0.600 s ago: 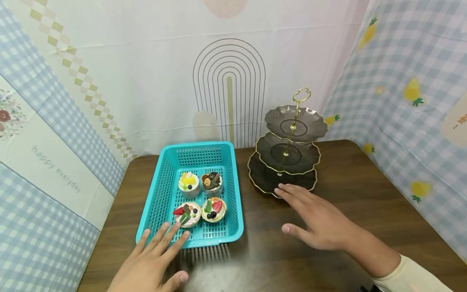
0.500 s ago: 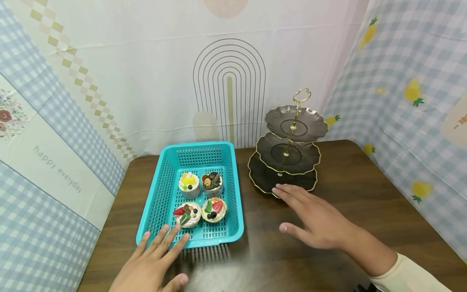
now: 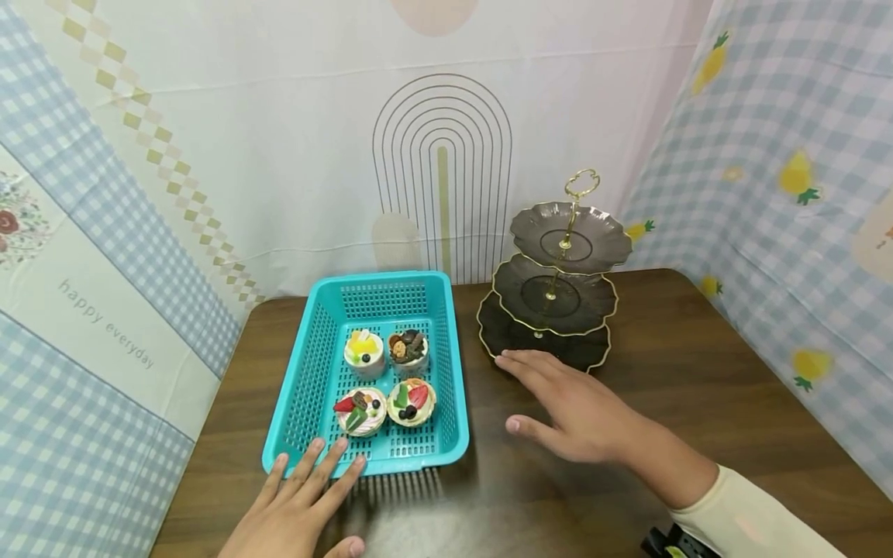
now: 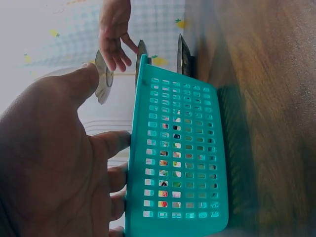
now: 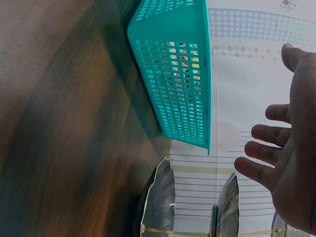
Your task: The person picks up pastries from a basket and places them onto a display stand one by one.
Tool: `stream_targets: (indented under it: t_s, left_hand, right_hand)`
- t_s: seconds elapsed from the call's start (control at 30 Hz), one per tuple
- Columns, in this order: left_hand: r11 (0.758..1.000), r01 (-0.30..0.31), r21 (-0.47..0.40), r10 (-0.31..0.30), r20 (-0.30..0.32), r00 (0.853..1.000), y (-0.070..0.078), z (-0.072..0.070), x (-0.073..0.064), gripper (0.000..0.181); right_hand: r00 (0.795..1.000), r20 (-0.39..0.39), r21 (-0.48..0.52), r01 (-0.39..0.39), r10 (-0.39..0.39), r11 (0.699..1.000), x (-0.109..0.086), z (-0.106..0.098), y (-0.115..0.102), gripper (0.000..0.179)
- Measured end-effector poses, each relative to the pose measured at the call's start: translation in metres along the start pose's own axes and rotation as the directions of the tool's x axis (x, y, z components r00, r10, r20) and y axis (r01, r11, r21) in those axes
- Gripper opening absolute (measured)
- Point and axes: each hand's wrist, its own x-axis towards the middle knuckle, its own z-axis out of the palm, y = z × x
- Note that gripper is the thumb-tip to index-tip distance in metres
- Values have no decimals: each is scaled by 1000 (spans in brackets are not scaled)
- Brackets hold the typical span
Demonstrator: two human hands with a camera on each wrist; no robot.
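A turquoise plastic basket [image 3: 279, 411] holds several small cakes. At its back are a yellow-topped cupcake [image 3: 364, 353] and a chocolate-and-cookie cupcake [image 3: 408, 350]; in front lie a strawberry-topped tart [image 3: 412, 401] and a pink-cream cake [image 3: 360, 411]. My left hand [image 3: 293, 504] has its fingers spread at the front rim; the left wrist view shows the fingertips at or just by the rim, contact unclear. Relaxed and holding nothing, my right hand [image 3: 579, 411] hovers in front of a three-tier plate stand [image 3: 561, 302] with dark, gold-edged plates. The fingers partly cover its bottom plate.
Everything stands on a dark brown wooden table [image 3: 732, 411]. A white patterned cloth [image 3: 300, 139] hangs behind it, and a blue checked cloth [image 3: 767, 256] hangs on the right. The stand's gold ring handle [image 3: 582, 184] rises above its top plate.
My right hand has moved left, closer to the basket, across the front of the stand. My left hand stays nearly still at the rim. The basket, cakes and stand have not moved.
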Motion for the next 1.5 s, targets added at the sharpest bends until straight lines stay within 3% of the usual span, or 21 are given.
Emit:
stream_targets:
  t_s: [0.27,0.63,1.0,1.5]
  left_hand:
    - [999,24,-21,-23,21,1000,1,-3,0,74]
    - [994,77,-80,-64,153,986,1,-9,2,72]
    - [999,30,-22,-29,67,997,0,-5,0,74]
    - [998,43,-36,-40,76,996,1,-5,2,75]
  right_hand:
    - [1000,12,-3,15,-14,1000,22,10,1,71]
    - [998,-16,-28,59,-60,998,53,28,0,72]
    - [992,40,-72,123,-120,990,79,34,-9,77]
    - [976,157,-120,171,-152,978,104,47,-21,72]
